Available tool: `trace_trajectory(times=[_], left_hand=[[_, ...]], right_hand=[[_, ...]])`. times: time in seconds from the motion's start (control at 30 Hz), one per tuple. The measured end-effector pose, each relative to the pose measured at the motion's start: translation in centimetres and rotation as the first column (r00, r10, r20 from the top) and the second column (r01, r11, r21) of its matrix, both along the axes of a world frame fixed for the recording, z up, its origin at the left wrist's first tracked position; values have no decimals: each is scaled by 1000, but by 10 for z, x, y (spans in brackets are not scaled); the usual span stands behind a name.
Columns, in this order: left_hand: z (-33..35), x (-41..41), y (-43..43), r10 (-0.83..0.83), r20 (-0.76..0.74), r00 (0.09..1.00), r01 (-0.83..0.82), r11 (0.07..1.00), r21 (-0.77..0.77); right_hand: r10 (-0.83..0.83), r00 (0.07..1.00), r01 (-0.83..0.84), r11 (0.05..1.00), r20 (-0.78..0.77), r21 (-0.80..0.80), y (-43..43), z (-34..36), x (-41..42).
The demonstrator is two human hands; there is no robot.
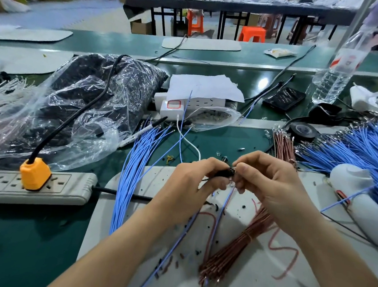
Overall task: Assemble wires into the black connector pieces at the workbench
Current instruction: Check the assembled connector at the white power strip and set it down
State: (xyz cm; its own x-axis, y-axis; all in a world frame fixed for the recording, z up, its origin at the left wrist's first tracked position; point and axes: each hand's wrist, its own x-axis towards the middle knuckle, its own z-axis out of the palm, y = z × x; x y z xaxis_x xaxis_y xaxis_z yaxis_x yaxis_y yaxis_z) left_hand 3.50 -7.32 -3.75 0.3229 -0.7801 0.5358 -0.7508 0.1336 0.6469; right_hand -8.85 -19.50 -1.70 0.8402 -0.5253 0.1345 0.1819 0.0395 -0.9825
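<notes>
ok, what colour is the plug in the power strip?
The plug is orange; head view shows it best.

Two hands (232, 181) pinching black connector (223, 172), blue wire (221, 212) hanging below

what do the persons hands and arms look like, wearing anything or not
Nothing worn shows. The left hand and right hand are bare, with no gloves, and no ring shows on the fingers in view. The left forearm and right forearm are bare down to the picture's bottom edge: no sleeve, watch or band at either wrist, and no markings.
</notes>
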Motion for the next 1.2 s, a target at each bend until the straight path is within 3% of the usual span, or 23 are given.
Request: trace_trajectory(times=[0.07,0.2,0.33,0.47,0.73,0.97,1.2], left_hand=[[2,0,0,-9,-31,999,9,1000,-6],[2,0,2,1,-83,997,-5,999,-47],[3,-1,4,-38,-128,991,33,999,-38],[1,-3,4,-63,-79,995,65,998,21],[2,-8,4,-58,-112,992,58,998,-10],[-3,-3,3,-33,-123,992,32,999,-5],[-2,-5,-1,4,-93,996,-9,998,-55]], right_hand=[[19,1000,-19,999,9,47,0,-2,1],[-14,1000,9,960,-17,-280,-1,0,-2],[45,999,-48,980,-19,-195,-3,4,-4],[91,990,-114,962,-104,-246,-10,5,-7],[142,989,-141,990,-43,24,-11,1,-6],[98,994,-99,995,-50,-25,-8,-4,-2],[-90,991,103,986,96,-135,2,0,0]])
